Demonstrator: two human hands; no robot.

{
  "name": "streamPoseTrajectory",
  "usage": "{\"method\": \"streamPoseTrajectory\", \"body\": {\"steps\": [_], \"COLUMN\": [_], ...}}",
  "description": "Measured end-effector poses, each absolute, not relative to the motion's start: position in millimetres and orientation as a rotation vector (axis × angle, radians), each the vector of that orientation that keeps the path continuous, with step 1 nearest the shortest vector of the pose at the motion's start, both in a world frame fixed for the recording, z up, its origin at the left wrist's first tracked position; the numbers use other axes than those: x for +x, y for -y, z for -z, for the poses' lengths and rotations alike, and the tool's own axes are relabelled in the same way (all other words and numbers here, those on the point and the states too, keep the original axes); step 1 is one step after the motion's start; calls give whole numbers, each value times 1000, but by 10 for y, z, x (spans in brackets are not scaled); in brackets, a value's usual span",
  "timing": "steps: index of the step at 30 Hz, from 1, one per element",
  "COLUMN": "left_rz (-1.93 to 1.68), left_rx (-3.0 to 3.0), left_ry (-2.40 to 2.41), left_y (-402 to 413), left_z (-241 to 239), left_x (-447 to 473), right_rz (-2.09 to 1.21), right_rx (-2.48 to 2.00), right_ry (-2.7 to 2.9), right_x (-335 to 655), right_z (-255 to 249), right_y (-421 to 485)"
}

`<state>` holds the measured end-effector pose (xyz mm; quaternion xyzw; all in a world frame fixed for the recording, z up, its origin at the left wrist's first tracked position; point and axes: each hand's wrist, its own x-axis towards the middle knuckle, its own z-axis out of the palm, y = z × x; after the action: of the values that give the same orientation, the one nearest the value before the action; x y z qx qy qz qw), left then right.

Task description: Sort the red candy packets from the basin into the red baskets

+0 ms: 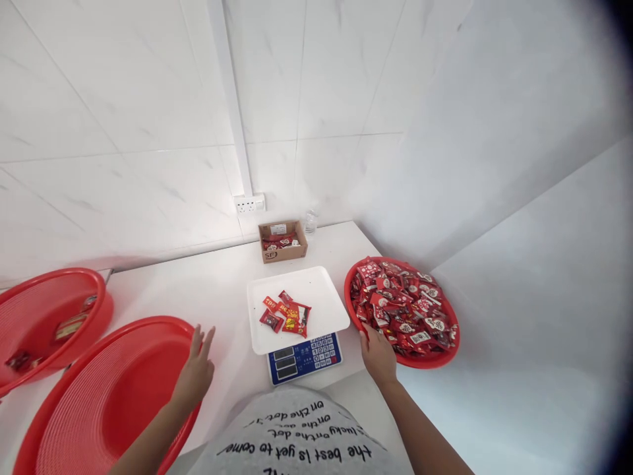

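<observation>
My left hand [195, 373] is held over the right rim of a bare red basin [141, 389], its fingers stretched out and nothing in them. At the near left rim of another red basin [448, 359], heaped with red snack packets [403, 303], my right hand [380, 356] grips the edge; part of its fingers is hidden. Between the hands stands a digital scale [305, 358] with a blue keypad and a white tray [321, 300]. Several red packets [289, 315] of differing sizes lie on that tray.
Behind the scale sits a small cardboard box [283, 253] with red packets inside. A clear glass or jar [310, 222] stands beside it against the tiled wall. Another red basin [49, 290] at far left holds a few packets. A wall socket [250, 204] is above the white table [217, 277].
</observation>
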<state>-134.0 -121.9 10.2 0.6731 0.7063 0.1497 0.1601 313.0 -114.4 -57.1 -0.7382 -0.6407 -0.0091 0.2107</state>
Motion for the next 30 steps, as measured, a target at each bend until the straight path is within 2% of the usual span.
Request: {"method": "streamPoseTrajectory", "body": {"steps": [9, 15, 19, 23, 30], "left_rz": [-463, -607, -594, -420, -163], "left_rx": [2168, 2182, 2283, 2375, 2377], "left_ry": [-1696, -1654, -1580, -1411, -1383], "left_y": [1127, 1236, 1099, 758, 326], "left_z": [66, 190, 131, 33, -48], "left_x": [-1103, -991, -816, -499, -125], "right_rz": [-28, 103, -97, -354, -549], "right_rx": [-2037, -1735, -1557, -1528, -1641], "right_ry": [1746, 1817, 2090, 2358, 2505], "right_x": [3143, 2884, 2316, 1805, 1724], "right_z": [555, 293, 38, -109, -101], "right_y": [1143, 1084, 929, 742, 591]}}
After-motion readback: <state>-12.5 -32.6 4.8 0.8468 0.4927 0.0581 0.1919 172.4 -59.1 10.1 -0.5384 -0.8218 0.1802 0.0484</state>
